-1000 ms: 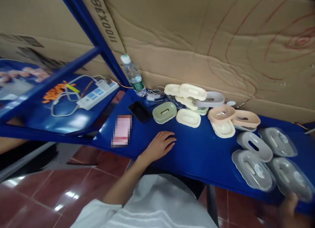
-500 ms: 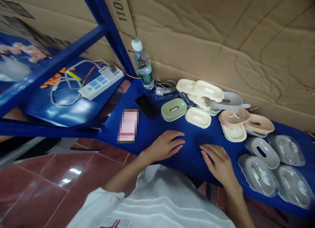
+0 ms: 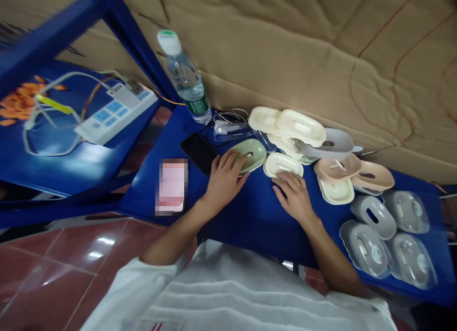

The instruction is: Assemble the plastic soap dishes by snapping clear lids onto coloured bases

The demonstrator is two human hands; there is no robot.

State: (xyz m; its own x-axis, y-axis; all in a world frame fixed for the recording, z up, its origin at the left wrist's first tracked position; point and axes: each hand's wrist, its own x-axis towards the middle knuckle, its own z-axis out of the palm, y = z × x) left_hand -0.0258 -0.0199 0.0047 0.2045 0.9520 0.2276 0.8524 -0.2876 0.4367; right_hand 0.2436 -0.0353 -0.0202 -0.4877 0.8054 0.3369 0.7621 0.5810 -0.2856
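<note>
My left hand (image 3: 225,175) reaches over the left end of a green soap dish (image 3: 254,160), fingers apart and one fingertip near its slot. Part of the dish is hidden beneath the fingers. With its fingers stretched out, my right hand (image 3: 293,194) rests at the near edge of a small cream tray (image 3: 282,164). Dish and tray lie side by side on the blue table (image 3: 257,221). Behind them is a pile of cream trays (image 3: 303,126) with a grey soap dish (image 3: 335,144).
Peach dishes (image 3: 374,175) and clear-covered grey soap boxes (image 3: 369,250) stand to the right. Leftward are a black phone (image 3: 197,151), a blurred-out pink item (image 3: 172,185) and a water bottle (image 3: 189,85). A power strip (image 3: 116,114) lies on another blue surface; cardboard (image 3: 285,50) backs the table.
Both hands have moved forward from the bare tabletop, the left to the green soap dish and the right to the cream tray. The view has shifted nearer the table.
</note>
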